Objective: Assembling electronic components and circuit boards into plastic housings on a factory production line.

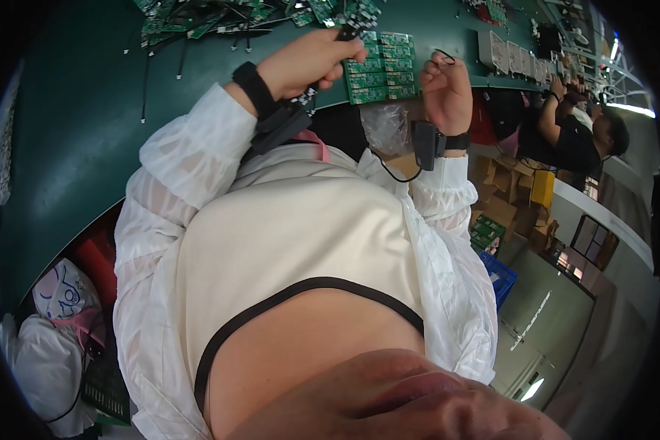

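My left hand [306, 64] is closed around a bundle of short black cables with small white connectors [359, 17]. The bundle sticks out above my fingers, and its lower ends hang below my palm. My right hand [447, 92] is raised at the table's near edge, its fingertips pinched on a thin black cable [445, 56] that curves in a loop. Between my hands, a green circuit board panel [381, 70], made up of several small boards in rows, lies flat on the green table [73, 147]. Neither hand touches the panel.
Loose green circuit boards with trailing black cables [198, 18] are heaped at the far left. White plastic housings [497, 51] stand in a row to the right. Beyond my right arm are cardboard boxes [500, 176], a blue crate [499, 277] and another person [572, 136] at the table.
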Demonstrator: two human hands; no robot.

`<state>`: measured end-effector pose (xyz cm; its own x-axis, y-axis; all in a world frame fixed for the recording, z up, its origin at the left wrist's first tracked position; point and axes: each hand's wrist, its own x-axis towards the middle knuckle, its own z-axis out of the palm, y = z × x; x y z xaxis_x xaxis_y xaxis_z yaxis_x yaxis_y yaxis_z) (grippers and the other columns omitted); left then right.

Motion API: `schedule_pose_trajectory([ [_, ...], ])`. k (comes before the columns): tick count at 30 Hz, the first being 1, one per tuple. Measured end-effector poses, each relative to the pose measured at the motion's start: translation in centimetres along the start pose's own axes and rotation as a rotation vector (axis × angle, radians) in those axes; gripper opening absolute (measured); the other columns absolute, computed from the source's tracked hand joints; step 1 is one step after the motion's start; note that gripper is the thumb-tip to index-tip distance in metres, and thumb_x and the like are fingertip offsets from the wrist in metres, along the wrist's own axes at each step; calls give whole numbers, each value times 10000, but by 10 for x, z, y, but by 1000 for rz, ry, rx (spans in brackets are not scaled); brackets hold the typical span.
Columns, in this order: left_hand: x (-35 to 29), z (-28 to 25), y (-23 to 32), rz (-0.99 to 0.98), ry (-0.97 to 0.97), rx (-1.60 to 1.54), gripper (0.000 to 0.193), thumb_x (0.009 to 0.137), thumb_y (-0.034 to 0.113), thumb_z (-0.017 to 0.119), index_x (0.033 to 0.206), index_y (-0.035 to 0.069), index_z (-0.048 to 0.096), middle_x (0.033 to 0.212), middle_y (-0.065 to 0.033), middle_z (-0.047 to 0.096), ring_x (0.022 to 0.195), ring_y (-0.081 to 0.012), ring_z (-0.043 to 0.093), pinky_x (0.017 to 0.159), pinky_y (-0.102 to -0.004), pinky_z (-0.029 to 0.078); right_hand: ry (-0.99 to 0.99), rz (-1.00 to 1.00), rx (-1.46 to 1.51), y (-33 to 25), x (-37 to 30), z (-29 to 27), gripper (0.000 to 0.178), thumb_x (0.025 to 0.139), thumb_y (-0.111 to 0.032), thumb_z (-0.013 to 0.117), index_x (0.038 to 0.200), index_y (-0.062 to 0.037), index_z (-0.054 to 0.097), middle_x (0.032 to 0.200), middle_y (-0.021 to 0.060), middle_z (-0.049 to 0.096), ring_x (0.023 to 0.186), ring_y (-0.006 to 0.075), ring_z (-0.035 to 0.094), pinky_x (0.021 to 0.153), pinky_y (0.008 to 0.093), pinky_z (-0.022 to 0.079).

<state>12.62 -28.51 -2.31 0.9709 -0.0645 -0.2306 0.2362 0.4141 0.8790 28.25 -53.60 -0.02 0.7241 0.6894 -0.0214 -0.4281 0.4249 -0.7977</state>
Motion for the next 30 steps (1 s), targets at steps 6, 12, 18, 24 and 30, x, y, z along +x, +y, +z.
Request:
schedule_pose_trajectory([
  [6,3,4,-6,72,41,123,309,1045,340,580,1046,37,639,674,17,557,487,-65,423,480,-239,392,187,-50,-334,-12,20,20,152,958,6,631,1102,-3,678,1087,101,701,936,219,661,846,309,536],
  [12,-1,0,-4,41,21,181,350,1051,331,570,1152,7,655,715,18,584,496,-62,431,477,-240,397,141,-114,-953,-11,46,19,172,905,-49,764,1066,8,745,1040,76,753,913,171,709,804,282,555],
  [18,-3,-2,1,29,17,139,393,1058,326,561,1254,-3,651,832,24,610,536,-51,447,477,-236,406,-150,-167,-1382,0,78,-14,183,906,-104,789,1043,13,756,999,36,761,891,128,700,795,253,541],
  [24,-3,2,2,73,67,161,347,1081,321,526,1171,15,664,798,48,555,522,-18,401,462,-197,360,-300,-201,-1678,-1,79,6,167,879,-80,782,1016,3,736,960,71,738,843,183,699,743,284,542],
  [30,-4,-4,4,26,26,215,350,1098,313,498,1186,21,669,705,66,481,493,-3,367,454,-178,326,-354,-438,-1742,-1,83,32,114,837,-79,769,876,11,712,751,144,625,649,325,620,596,393,487],
])
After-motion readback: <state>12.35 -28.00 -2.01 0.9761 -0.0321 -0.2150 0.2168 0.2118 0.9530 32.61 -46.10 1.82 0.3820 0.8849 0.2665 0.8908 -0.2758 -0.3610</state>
